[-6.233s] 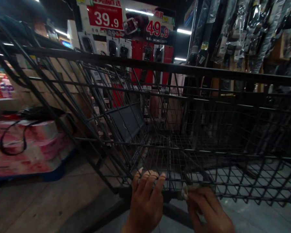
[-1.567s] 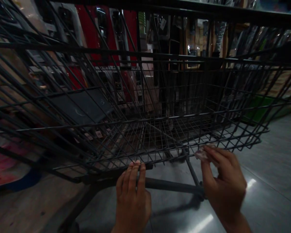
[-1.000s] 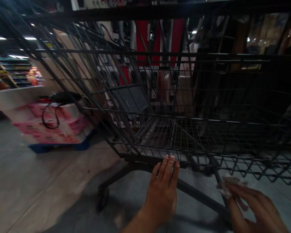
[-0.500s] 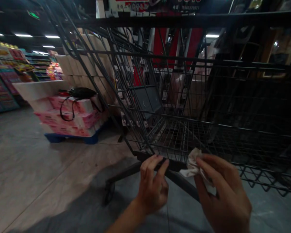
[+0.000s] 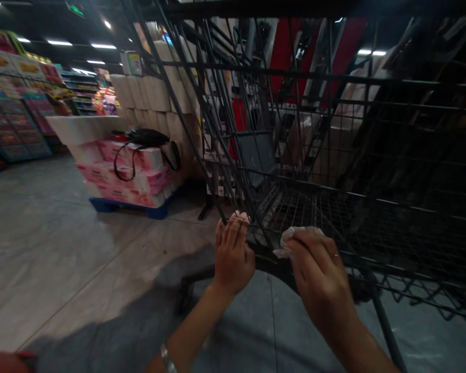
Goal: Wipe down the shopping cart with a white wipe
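Note:
A dark wire shopping cart [image 5: 373, 196] fills the right side of the head view. My left hand [image 5: 234, 254] is at the lower corner of its basket, fingers curled over the wires and frame there. Crumpled white tissue [image 5: 285, 242] is pinched in my right hand [image 5: 321, 272], which presses it against the basket's lower edge, a short way right of my left hand. The tips of my right fingers are hidden by the tissue and the hand itself.
Pink and white packs [image 5: 120, 176] are stacked on a blue pallet [image 5: 157, 211] at the left, with a black bag [image 5: 148, 137] on top. Pale paper rolls [image 5: 151, 93] rise behind. Shelves of goods [image 5: 15, 111] stand far left. A red object [image 5: 8, 361] shows at the bottom left.
My left hand has moved up and closed on the basket corner. My right hand has turned palm down and brought the tissue onto the lower edge. The view has shifted left.

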A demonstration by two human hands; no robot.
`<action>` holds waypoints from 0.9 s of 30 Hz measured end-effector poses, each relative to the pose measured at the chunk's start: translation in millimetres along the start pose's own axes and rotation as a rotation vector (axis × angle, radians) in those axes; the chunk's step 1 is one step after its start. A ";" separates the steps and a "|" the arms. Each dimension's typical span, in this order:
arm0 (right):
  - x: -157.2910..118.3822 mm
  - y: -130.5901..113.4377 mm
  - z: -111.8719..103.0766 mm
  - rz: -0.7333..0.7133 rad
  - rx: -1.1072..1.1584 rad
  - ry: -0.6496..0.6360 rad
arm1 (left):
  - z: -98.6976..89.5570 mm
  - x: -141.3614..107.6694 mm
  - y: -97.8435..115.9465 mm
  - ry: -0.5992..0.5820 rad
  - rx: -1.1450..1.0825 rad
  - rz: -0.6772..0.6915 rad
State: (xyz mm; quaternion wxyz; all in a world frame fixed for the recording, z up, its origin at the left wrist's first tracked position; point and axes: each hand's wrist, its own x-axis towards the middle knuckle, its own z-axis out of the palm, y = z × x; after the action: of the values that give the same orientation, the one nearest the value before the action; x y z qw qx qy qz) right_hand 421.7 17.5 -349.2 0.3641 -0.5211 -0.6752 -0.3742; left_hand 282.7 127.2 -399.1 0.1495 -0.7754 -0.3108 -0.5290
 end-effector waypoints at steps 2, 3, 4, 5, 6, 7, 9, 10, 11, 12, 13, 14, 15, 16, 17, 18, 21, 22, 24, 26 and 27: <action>-8.0 -1.1 -2.4 0.017 0.006 -0.026 | 0.7 -1.4 -0.4 -0.001 0.007 0.009; -11.3 -1.8 -3.8 0.031 0.019 -0.040 | 0.8 -1.7 -0.5 -0.003 0.008 0.012; -13.5 -2.9 -5.4 0.042 0.037 -0.047 | 0.7 -1.7 -0.6 -0.005 0.006 0.012; -14.4 -4.3 -7.4 0.048 0.060 -0.047 | 0.5 -1.5 -0.7 -0.008 0.002 0.009; -13.5 -6.1 -9.6 0.047 0.081 -0.040 | 0.2 -1.4 -0.8 -0.009 -0.002 0.005; -10.6 -8.2 -11.8 0.038 0.090 -0.022 | 0.0 -1.2 -0.9 -0.008 -0.009 -0.001; 0.6 -12.6 -14.7 0.011 0.075 0.011 | -0.3 -1.5 -1.1 0.000 -0.030 -0.006; 8.1 -14.6 -14.5 -0.004 0.059 0.018 | -0.3 -1.9 -1.3 0.007 -0.047 -0.001; 16.2 -16.5 -12.8 -0.023 0.044 0.017 | -0.1 -2.5 -1.6 0.012 -0.067 0.005; 24.2 -18.1 -9.6 -0.039 0.035 0.011 | 0.2 -3.1 -2.0 0.015 -0.085 0.010; 31.3 -19.5 -5.1 -0.049 0.029 0.006 | 0.4 -3.8 -2.4 0.015 -0.099 0.014; 37.1 -20.9 0.3 -0.049 0.023 0.002 | 0.5 -4.4 -2.9 0.015 -0.106 0.014; 41.1 -22.3 5.9 -0.037 0.016 -0.002 | 0.5 -4.8 -3.3 0.011 -0.109 0.012; 43.2 -23.8 11.1 -0.014 0.005 -0.009 | 0.3 -4.9 -3.5 0.006 -0.109 0.010; 43.2 -25.2 15.6 0.014 -0.004 -0.019 | -0.2 -4.8 -3.7 0.002 -0.109 0.009; 41.2 -26.4 18.9 0.038 -0.008 -0.030 | -0.9 -4.5 -3.6 0.000 -0.113 0.010; 25.4 -27.7 21.4 0.049 0.007 -0.094 | -3.5 -2.6 -2.2 -0.007 -0.131 -0.006; 18.4 -27.0 20.2 0.044 0.012 -0.121 | -4.5 -1.9 -1.4 -0.008 -0.137 -0.016; 5.3 -24.5 16.1 0.045 0.019 -0.173 | -6.3 -0.7 0.5 -0.016 -0.147 -0.035; -1.4 -22.2 11.2 0.044 0.041 -0.185 | -7.9 0.0 2.3 -0.026 -0.159 -0.053; -1.0 -21.8 8.9 0.038 0.059 -0.166 | -8.4 0.3 3.0 -0.032 -0.165 -0.062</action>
State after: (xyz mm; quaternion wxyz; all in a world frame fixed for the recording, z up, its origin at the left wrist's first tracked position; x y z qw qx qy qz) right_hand 399.6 21.1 -356.9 0.3295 -0.5521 -0.7037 -0.3026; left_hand 278.5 120.3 -395.2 0.0639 -0.7834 -0.2922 -0.5447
